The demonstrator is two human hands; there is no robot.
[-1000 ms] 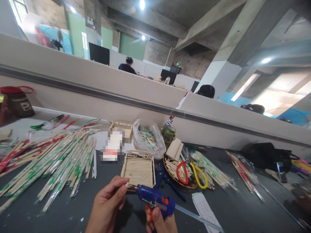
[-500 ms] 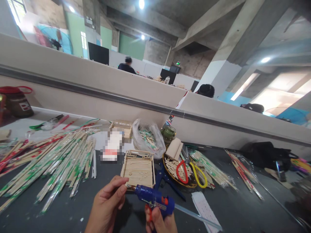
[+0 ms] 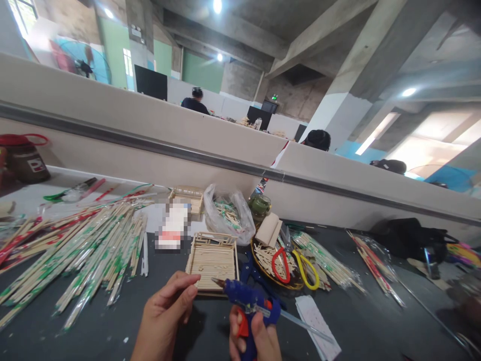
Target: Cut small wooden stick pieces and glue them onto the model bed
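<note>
In my right hand is a blue hot glue gun, gripped by its handle with fingers around the red trigger. A clear glue stick juts from its back, and its metal nozzle points left. My left hand pinches a tiny pale wooden piece between thumb and fingertips, a short gap from the nozzle. Just beyond both hands lies a tray-like frame of wooden sticks with a latticed back rail and some small bits on its floor.
Wrapped chopsticks spread over the left side. Behind stand a plastic bag of sticks and a second stick frame. A basket of cut pieces, red-and-yellow-handled scissors and folded paper lie right. A partition runs behind.
The glue gun has moved right and slightly down, its nozzle drawing away from the small wooden piece. My left hand stays almost in place, still pinching.
</note>
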